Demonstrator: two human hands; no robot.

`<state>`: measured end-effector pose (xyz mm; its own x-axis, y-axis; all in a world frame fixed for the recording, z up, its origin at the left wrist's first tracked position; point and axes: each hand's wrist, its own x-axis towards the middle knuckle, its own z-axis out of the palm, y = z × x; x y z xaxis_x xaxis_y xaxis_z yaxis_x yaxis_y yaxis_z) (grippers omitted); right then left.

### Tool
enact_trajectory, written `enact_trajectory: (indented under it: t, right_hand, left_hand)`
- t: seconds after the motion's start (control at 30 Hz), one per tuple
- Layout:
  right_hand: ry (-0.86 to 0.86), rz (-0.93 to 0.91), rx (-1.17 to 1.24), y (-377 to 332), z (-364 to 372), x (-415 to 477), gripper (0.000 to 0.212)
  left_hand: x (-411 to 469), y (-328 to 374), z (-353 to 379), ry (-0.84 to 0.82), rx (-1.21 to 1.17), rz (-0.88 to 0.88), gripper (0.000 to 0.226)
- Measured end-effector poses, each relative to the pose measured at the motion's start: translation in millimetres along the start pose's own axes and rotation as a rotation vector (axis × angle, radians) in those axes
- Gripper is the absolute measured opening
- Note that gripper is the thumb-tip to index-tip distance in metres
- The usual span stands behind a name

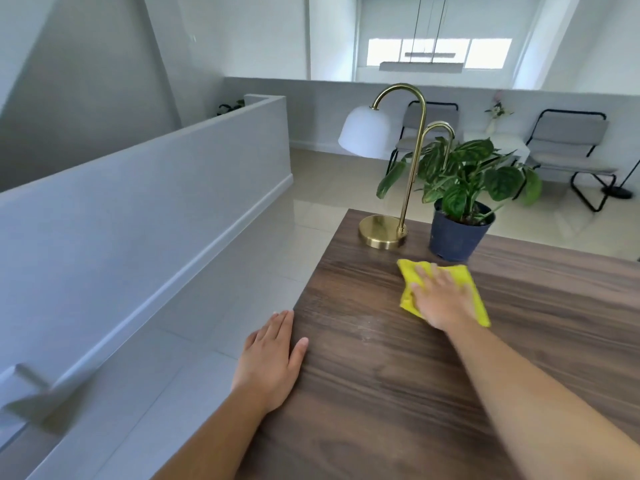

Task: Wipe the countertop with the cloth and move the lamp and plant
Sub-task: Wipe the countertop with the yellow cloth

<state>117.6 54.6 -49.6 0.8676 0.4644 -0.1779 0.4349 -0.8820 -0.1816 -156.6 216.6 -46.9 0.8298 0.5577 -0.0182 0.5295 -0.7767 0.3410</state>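
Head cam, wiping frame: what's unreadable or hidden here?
- Middle of the yellow cloth: covered by the right hand, which lies flat on it.
- Wood-grain countertop: right and near sides cut off by the frame edges.
- Second white shade of the brass two-arm lamp: hidden behind leaves of the potted plant in a dark blue pot.
- Left hand on the left edge: its contact is unclear.

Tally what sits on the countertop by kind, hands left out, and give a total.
Lamp: 1
Potted plant: 1
Yellow cloth: 1
Total: 3
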Motion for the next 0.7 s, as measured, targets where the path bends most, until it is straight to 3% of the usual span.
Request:
enact_trajectory:
  t: [0.13,0.27,0.4,0.5,0.6,0.7]
  right_hand:
    - [0.049,0.236,0.0,75.0,-7.9,-29.9,0.057]
    - [0.054,0.329,0.013,31.7,-4.1,-47.2,0.06]
    - [0.013,-0.093,-0.039,-103.2,29.8,-75.3,0.059]
    - [-0.006,-0.409,-0.148,-168.1,48.8,-114.9,0.06]
    - [-0.03,-0.481,-0.141,-154.5,49.5,-124.2,0.057]
    - [0.003,-0.337,-0.047,-99.6,38.7,-112.6,0.054]
  left_hand:
    - [0.5,-2.2,0.0,-0.012,-0.007,0.019,0.06]
    - [3.6,-3.2,2.2,0.021,-0.029,0.042,0.059]
    - [2.0,-6.7,4.4,0.078,-0.067,0.04,0.062]
    - [-4.6,-6.6,2.6,0.186,-0.162,0.072,0.083]
    - [-10.7,-7.2,2.7,0.181,-0.101,0.131,0.095]
    - [-18.3,-6.2,2.7,0.114,0.002,0.142,0.094]
